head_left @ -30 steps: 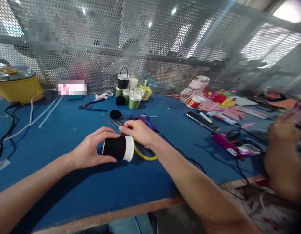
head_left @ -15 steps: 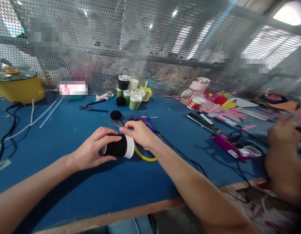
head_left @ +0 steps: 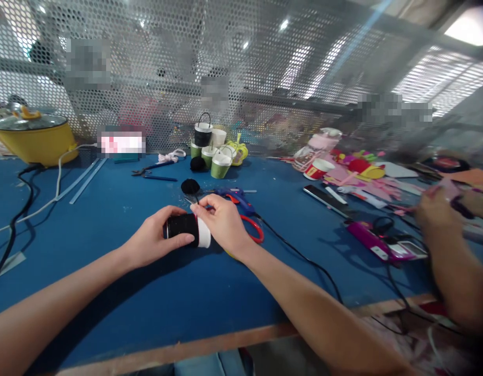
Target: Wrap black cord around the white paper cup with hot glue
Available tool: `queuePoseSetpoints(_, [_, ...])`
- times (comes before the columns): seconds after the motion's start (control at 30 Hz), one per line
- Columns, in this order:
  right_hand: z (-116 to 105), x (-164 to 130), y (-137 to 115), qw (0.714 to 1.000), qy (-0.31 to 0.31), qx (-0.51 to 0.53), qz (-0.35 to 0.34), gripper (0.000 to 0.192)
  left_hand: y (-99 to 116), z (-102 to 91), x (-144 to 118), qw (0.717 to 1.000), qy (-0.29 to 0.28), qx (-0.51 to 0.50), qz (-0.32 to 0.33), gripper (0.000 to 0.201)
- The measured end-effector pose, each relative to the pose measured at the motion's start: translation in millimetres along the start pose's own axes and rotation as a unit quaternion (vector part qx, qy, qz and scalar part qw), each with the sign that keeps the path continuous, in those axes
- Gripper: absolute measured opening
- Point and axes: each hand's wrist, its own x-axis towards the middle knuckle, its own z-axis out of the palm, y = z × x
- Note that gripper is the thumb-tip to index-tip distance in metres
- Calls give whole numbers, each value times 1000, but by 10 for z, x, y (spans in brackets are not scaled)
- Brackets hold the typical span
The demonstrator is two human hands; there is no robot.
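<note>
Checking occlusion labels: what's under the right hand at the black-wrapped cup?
Under the right hand, the black-wrapped cup shows only its white rim; a red scissor handle pokes out. The blades and anything beneath the palm are covered. Left hand grips the cup.

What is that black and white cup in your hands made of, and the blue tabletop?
The cup looks like white paper with a matte black felt-like wrap, probably fabric; its rim end shows plain white. The tabletop seems a smooth, slightly shiny blue sheet over wood, judging by the bare brown edge.
</note>
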Motion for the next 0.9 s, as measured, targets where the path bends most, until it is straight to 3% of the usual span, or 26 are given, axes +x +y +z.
queuePoseSetpoints(0.17, [-57, 48, -18, 998, -35, 5, -43, 19, -18, -16, 13, 999, -2, 7, 36, 40])
queuePoseSetpoints(0.4, [-83, 228, 28, 988, -133, 68, 37, 17, -28, -39, -18, 990, -31, 47, 131, 47])
queuePoseSetpoints(0.57, [-33, 450, 56, 974, -217, 26, 53, 15, -1, -53, -12, 984, -81, 89, 132, 48])
queuePoseSetpoints(0.7, [66, 689, 159, 977, -197, -72, 43, 11, 9, -55, 0, 986, -82, 82, 120, 45])
queuePoseSetpoints(0.9, [198, 1173, 226, 987, -122, -101, 8, 25, -44, -44, 19, 989, -55, 61, 119, 44])
